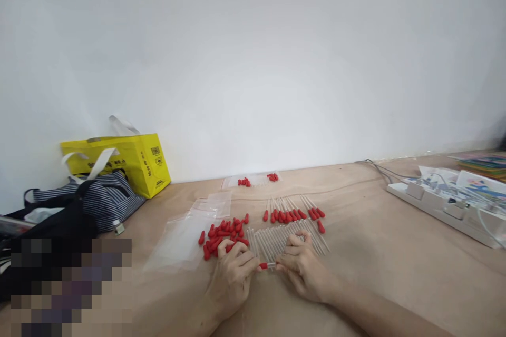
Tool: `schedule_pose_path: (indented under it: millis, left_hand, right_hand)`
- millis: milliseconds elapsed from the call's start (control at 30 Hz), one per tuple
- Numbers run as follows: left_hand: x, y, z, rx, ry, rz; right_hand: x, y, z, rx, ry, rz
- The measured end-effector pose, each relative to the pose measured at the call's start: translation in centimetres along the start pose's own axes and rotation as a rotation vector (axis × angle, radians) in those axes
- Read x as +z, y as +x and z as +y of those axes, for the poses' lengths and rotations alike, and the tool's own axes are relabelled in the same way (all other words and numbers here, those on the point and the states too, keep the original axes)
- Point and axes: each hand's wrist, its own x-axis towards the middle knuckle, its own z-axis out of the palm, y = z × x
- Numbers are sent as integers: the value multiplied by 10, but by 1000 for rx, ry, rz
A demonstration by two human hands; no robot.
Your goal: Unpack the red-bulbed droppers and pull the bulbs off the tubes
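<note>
My left hand (pixel 234 274) is closed on a red rubber dropper bulb (pixel 263 266), whose end shows past the fingertips. Pinched in my right hand (pixel 302 268) is a clear dropper tube (pixel 271 265), and its end meets the bulb between my hands. Just beyond them lies a row of clear tubes (pixel 263 242) side by side. A pile of loose red bulbs (pixel 225 229) is beside my left hand. Farther back, several tubes with red bulbs on them (pixel 290 216) lie in a row, bulbs toward me.
Flat clear plastic bags (pixel 177 237) lie at the left; another bag with red bulbs (pixel 256 181) is near the wall. A yellow bag (pixel 150 163) and a striped bag (pixel 114 197) stand far left. A power strip (pixel 446 210) with cables is at the right.
</note>
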Motion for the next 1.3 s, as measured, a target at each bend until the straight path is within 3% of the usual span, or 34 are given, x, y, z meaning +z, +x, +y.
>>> schedule_pose_path:
  millis: [133,233,400,567,767,1100,1300]
  left_hand:
    - [-3,0,4,31,16,13]
    - [-9,-4,-9,14,47,40]
    - [-20,-7,-51,-275,143,236]
    - [-8,4,-66,-401,-2,179]
    - [1,5,-71,-481,37,64]
    - [-6,1,-50,-372,162,37]
    - [-4,-2,-33,-245,104,-19]
  right_hand:
    - [-12,5,-3,31,71,-96]
    - [-22,4,8,60,127,-151]
    - [-30,5,37,410,181,-99]
    - [-18,9,38,524,214,-19]
    - [4,3,44,543,-69,40]
    - [6,5,35,629,-210,-71]
    - [9,8,39,615,-111,9]
